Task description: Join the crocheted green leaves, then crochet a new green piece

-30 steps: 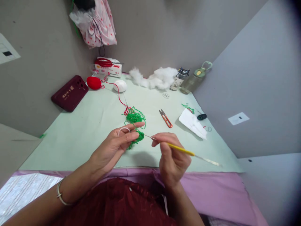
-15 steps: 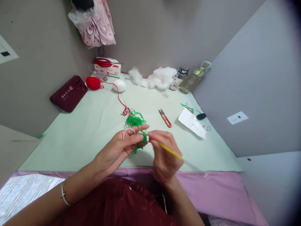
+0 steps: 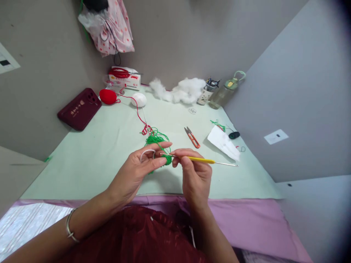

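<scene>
My left hand (image 3: 139, 162) pinches a small green crochet piece (image 3: 166, 159) between thumb and fingers, its forefinger stretched out with green yarn running over it. A white loop (image 3: 146, 151) curves around the fingers of that hand. In my right hand (image 3: 196, 175) is a crochet hook (image 3: 201, 159) with a yellow handle, held like a pen. Its thin metal tip lies across the top of the green piece, and the other metal end points right. Loose green yarn (image 3: 157, 138) lies heaped just behind my left hand.
Red-handled thread snips (image 3: 192, 137) and white paper (image 3: 223, 143) lie to the right. Farther back are a red yarn ball (image 3: 108, 96), a white ball (image 3: 139, 99), white stuffing (image 3: 183, 91), a pen cup (image 3: 205, 95) and a bottle (image 3: 223, 94). A dark red phone (image 3: 80, 109) leans at left.
My right hand has turned the hook from slanting down to the right to nearly level, with its tip now showing above the green piece. My left hand has shifted slightly left.
</scene>
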A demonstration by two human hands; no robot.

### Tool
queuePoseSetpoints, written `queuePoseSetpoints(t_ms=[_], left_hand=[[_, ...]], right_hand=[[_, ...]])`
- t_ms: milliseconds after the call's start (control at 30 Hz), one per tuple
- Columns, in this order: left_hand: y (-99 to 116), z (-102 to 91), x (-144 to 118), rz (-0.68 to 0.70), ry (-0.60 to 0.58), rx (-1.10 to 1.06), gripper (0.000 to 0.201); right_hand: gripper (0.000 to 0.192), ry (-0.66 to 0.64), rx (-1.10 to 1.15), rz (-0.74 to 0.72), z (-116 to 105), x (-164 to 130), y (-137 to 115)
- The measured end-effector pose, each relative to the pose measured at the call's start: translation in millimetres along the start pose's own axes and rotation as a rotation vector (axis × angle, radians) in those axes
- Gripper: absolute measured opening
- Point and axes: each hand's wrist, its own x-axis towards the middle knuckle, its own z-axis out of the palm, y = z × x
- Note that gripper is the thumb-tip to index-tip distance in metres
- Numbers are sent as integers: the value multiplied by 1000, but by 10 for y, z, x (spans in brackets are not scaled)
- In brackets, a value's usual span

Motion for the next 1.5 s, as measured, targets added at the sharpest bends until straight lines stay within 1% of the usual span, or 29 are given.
queuePoseSetpoints(t_ms=[167, 267, 367, 467, 533, 633, 700, 767, 833, 867, 900, 933, 967, 1033, 1067, 1100, 1133, 1167, 1267, 1333, 1400, 1467, 1500], left_hand=[[-1, -35, 12, -17, -35, 8, 32], [16, -27, 0, -30, -24, -1, 30], [28, -14, -14, -12, -18, 1, 29], [15, -25, -18, 20, -16, 52, 29], [-4, -47, -16, 46, -13, 102, 30], [-27, -75, -14, 103, -10, 199, 31], [-32, -70, -20, 180, 6, 286, 29], [-36, -44, -36, 297, 42, 372, 28], [-42, -5, -60, 408, 90, 427, 30], [-46, 14, -71, 437, 109, 433, 30], [-51, 30, -79, 430, 117, 420, 32], [-54, 42, -83, 388, 114, 376, 33], [-56, 47, -80, 315, 97, 299, 35], [-57, 37, -56, 106, 24, 77, 41], [-55, 24, -36, 6, -15, -38, 42], [-52, 8, -15, -68, -44, -131, 42], [-48, -9, 5, -110, -59, -192, 41], [-42, -23, 22, -124, -57, -218, 39], [-22, -31, 34, -68, -8, -184, 35], [-12, -10, 14, -47, -13, -139, 37], [-14, 14, -7, -28, -25, -90, 34], [-31, 27, -14, -1, -2, -57, 32], [-43, 28, -11, 11, 14, -55, 34]], right_hand=[[16, 14, 171, 88, -9, 18, 15], [19, 7, 175, 98, -22, 26, -7], [20, -25, 139, 59, -42, 9, -37], [21, -29, 3, -41, -53, -33, -73], [23, -40, -133, -145, -58, -59, -100], [24, -106, -292, -309, -74, -75, -139], [25, -155, -357, -374, -88, -73, -156], [25, -189, -412, -411, -95, -76, -146], [27, -186, -503, -473, -92, -95, -98], [28, -171, -568, -519, -88, -111, -60], [30, -150, -639, -573, -82, -130, -17], [33, -128, -705, -627, -77, -149, 26], [36, -112, -759, -674, -71, -165, 64], [40, -77, -778, -717, -59, -180, 106], [40, -56, -738, -701, -52, -177, 106], [38, -38, -673, -651, -45, -167, 90], [35, -15, -586, -578, -38, -151, 64], [31, 10, -487, -496, -29, -130, 29], [25, 49, -209, -289, -2, -59, -67], [23, 34, -113, -227, 16, -22, -93], [21, 3, -111, -195, 30, -7, -81], [22, -16, -184, -193, 34, -24, -44], [24, -23, -249, -219, 33, -44, -20]])
